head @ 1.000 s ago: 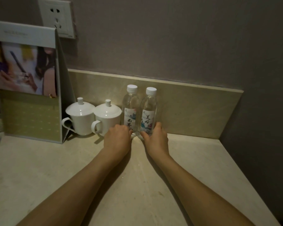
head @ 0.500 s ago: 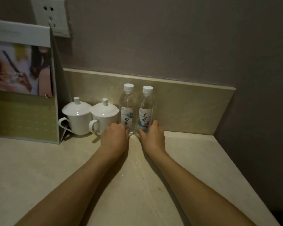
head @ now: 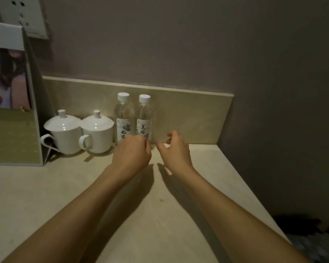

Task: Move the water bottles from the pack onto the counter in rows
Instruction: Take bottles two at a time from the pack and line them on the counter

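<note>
Two clear water bottles with white caps stand upright side by side on the beige counter (head: 122, 215), against the backsplash: the left bottle (head: 123, 115) and the right bottle (head: 144, 116). My left hand (head: 131, 153) hovers in front of their bases with loosely curled fingers and hides the lower labels; it grips neither bottle as far as I can see. My right hand (head: 176, 149) is just right of the right bottle, apart from it, with fingers loosely curled and nothing in them. No pack is in view.
Two white lidded cups (head: 65, 132) (head: 98, 133) stand left of the bottles. A standing display card (head: 13, 133) fills the far left, under a wall socket (head: 23, 18). The counter's edge runs down the right, with something dark and blurred (head: 311, 242) beyond it.
Both hands were on the bottle bases. My right hand has come off its bottle and moved right; my left hand has drawn back a little. The bottles stay put.
</note>
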